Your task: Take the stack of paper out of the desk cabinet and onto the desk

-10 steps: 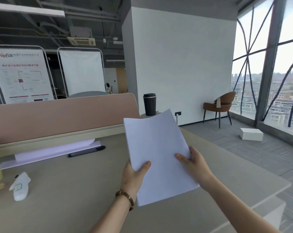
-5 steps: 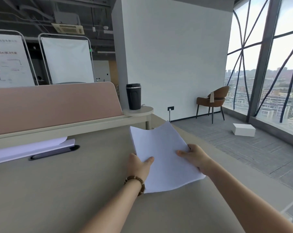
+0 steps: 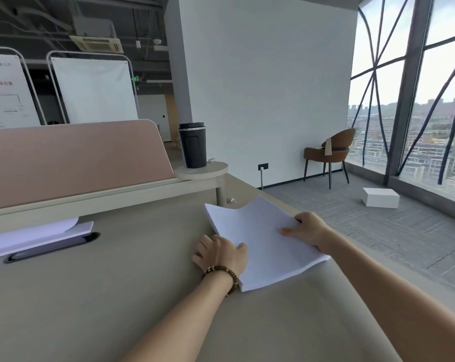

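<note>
A white stack of paper [image 3: 260, 239] lies low over the beige desk [image 3: 103, 296], near its right edge, with its near corner resting on the surface. My left hand [image 3: 219, 253], with a bead bracelet on the wrist, grips the stack's left edge, thumb on top. On the right edge sits my right hand [image 3: 308, 228], thumb on top and fingers underneath. The far edge of the sheets curls up a little. The desk cabinet is out of view.
A pink divider panel [image 3: 72, 158] runs along the desk's back. Below it lie white sheets [image 3: 35, 235] and a dark slot [image 3: 51, 248]. A black tumbler [image 3: 193, 145] stands on a small round shelf. The desk's right edge drops to the floor, where a brown chair [image 3: 329, 152] and a white box [image 3: 380, 197] stand.
Both hands have lowered the stack of paper from chest height down to the desk surface. The view has tilted and shifted right.
</note>
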